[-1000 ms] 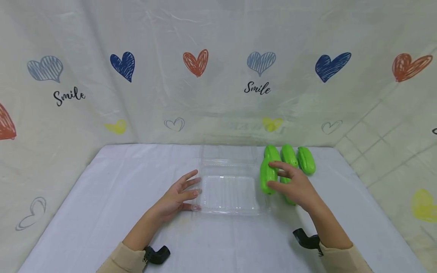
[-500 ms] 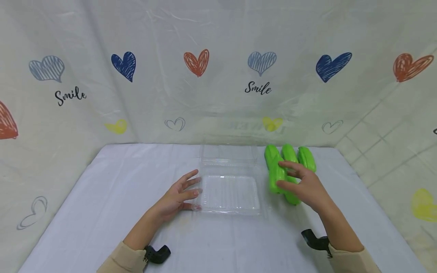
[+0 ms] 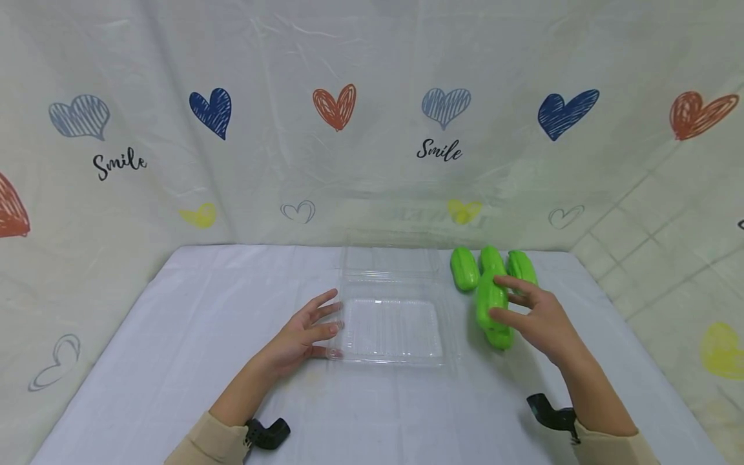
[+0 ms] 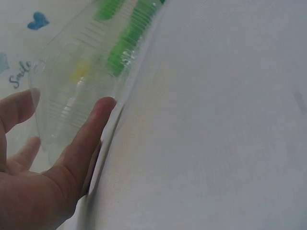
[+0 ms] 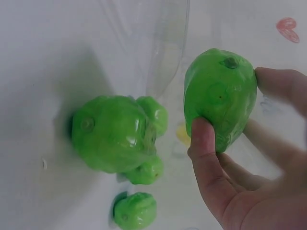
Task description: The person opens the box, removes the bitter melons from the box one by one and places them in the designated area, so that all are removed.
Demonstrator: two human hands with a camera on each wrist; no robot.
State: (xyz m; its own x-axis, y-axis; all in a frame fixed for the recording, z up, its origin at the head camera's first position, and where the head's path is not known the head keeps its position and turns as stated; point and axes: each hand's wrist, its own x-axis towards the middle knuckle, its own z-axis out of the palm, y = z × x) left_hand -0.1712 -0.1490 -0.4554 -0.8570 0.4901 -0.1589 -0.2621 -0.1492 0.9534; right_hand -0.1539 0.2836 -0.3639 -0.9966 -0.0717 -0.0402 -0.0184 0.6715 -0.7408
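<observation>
My right hand pinches an elongated, ridged, bright green vegetable between thumb and fingers. In the right wrist view this vegetable is raised off the table, its blunt end with a small dark stem mark facing the camera. Another green vegetable lies on the table below it, mostly covered in the head view. My left hand rests against the left side of a clear plastic clamshell box, fingers spread and fairly straight. The box lies with its lid raised at the back; its base holds nothing.
Behind the right hand, more green vegetables stand in a row, a left one, a middle one and a right one. A white cloth covers the table, which ends at a sheet printed with hearts.
My right hand has moved to the right, carrying the green vegetable from beside the box to over another one, uncovering the left one of the back row. The left hand and box stay put.
</observation>
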